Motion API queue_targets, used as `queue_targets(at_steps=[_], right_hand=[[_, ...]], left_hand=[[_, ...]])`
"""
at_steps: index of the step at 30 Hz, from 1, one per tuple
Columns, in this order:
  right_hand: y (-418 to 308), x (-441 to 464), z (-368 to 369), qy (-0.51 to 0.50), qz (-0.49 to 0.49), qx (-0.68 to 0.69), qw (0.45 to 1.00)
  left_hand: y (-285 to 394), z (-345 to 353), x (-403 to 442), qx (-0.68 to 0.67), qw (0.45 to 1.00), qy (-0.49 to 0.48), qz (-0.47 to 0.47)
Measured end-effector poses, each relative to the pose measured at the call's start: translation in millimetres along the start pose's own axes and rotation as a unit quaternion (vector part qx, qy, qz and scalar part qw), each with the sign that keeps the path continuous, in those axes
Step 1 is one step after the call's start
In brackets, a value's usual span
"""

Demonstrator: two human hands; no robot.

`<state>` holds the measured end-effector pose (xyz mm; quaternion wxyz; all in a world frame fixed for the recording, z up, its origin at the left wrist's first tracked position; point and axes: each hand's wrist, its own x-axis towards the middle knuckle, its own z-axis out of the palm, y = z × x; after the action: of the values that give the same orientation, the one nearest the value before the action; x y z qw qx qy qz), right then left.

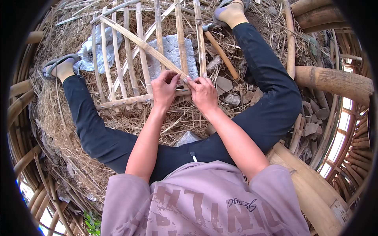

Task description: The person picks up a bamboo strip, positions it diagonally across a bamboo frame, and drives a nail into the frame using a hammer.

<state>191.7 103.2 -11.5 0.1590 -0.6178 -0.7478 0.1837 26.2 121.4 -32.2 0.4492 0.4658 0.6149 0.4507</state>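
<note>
A slatted bamboo frame [139, 51] lies in front of me, its upright slats joined to a bottom crosspiece [130, 101]. Over the slats runs a diagonal bamboo strip [143, 44], with its lower end between my hands. My right hand [204, 94] has its thumb and fingers closed on that end. Just left of it, my left hand [164, 89] is closed in a pinch above the strip; whatever is between the fingertips is too small to make out. Beneath the slats sits a pale stone slab [170, 51]. A hammer [221, 55] with a wooden handle rests right of the frame.
Dry straw [59, 106] covers the ground. A clear plastic bag [98, 49] lies at the left under the slats. My legs spread around the frame. Thick bamboo poles [334, 82] and broken stones [313, 128] are on the right, and a wide bamboo piece [307, 188] is beside my hip.
</note>
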Motion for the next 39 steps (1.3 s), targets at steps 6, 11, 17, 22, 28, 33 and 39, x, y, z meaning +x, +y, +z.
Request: queue_targets(at_steps=[6, 11, 17, 22, 28, 33, 39], right_hand=[[-2, 0, 0, 0.003, -0.001, -0.009, 1.0], [-2, 1, 0, -0.005, 0.003, -0.018, 1.0], [0, 0, 1, -0.003, 0.009, -0.005, 1.0], [-1, 2, 1, 0.007, 0.023, 0.014, 1.0], [2, 3, 1, 0.02, 0.04, 0.073, 0.996], [2, 3, 1, 0.027, 0.044, 0.089, 0.995], [3, 2, 1, 0.017, 0.051, 0.088, 0.995]], left_hand=[[1, -3, 3, -0.049, 0.999, -0.001, -0.002], [10, -7, 4, 0.022, 0.999, -0.002, 0.033], [0, -5, 5, 0.018, 1.0, -0.021, 0.011], [-2, 0, 3, 0.055, 0.998, -0.02, 0.039], [-6, 8, 0, 0.098, 0.989, 0.001, 0.114], [-7, 10, 0, 0.142, 0.977, -0.006, 0.162], [-11, 8, 1, 0.153, 0.975, -0.007, 0.161]])
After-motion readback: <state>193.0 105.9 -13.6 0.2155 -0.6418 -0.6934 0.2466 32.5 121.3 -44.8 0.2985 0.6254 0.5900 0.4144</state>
